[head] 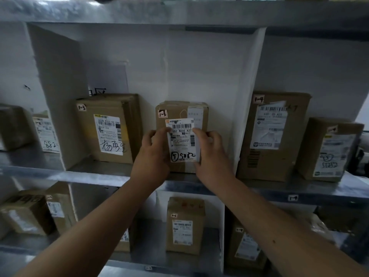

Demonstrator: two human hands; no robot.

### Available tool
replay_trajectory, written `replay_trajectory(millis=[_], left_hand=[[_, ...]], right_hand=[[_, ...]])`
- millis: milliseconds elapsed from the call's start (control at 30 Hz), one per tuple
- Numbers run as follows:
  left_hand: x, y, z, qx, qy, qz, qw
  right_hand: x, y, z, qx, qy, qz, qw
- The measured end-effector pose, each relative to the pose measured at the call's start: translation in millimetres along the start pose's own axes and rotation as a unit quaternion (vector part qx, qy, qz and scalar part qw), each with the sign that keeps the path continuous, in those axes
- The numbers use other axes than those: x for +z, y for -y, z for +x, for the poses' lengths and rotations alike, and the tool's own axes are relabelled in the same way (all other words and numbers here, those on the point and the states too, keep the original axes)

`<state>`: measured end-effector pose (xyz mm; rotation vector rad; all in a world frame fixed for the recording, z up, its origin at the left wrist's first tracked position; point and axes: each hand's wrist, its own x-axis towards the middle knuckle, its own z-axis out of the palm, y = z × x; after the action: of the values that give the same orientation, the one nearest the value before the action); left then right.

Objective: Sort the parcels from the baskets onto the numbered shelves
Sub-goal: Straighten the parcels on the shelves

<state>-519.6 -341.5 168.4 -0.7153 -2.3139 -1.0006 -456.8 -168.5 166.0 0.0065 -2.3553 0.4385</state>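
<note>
While both hands were on the parcel (182,136), the step in hand looked to be the placing itself: the box stood upright on the middle shelf (99,175), in the bay it shared with another box tagged 1-3 (108,127). The left hand (153,154) curled round its left edge, the right hand (209,154) round its right, each gripping it. Next, I judged, came squaring it up and letting go. It was brown cardboard, taped, with a small handwritten tag and a white barcode label marked 5082.
</note>
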Motion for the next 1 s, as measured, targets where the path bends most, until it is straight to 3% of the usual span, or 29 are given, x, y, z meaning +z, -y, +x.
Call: replay_trajectory(millis=[333,600,833,1000], left_hand=[[6.1,-6.0,-7.3,-0.012,-0.016,0.030,0.999],[-6.4,-7.1,-58.2,0.016,0.037,0.058,0.998],[-22.1,-15.6,-128.4,0.032,0.060,0.022,0.997],[-14.8,-11.9,-180.2,0.067,0.128,-0.012,0.989]], right_hand=[[3.5,-9.7,-8.3,-0.004,0.012,0.036,0.999],[-9.9,16.2,-56.1,0.096,0.013,0.102,0.990],[-23.8,45.8,-121.1,0.165,-0.026,0.067,0.984],[-33.2,58.1,-191.3,0.239,-0.029,0.048,0.969]])
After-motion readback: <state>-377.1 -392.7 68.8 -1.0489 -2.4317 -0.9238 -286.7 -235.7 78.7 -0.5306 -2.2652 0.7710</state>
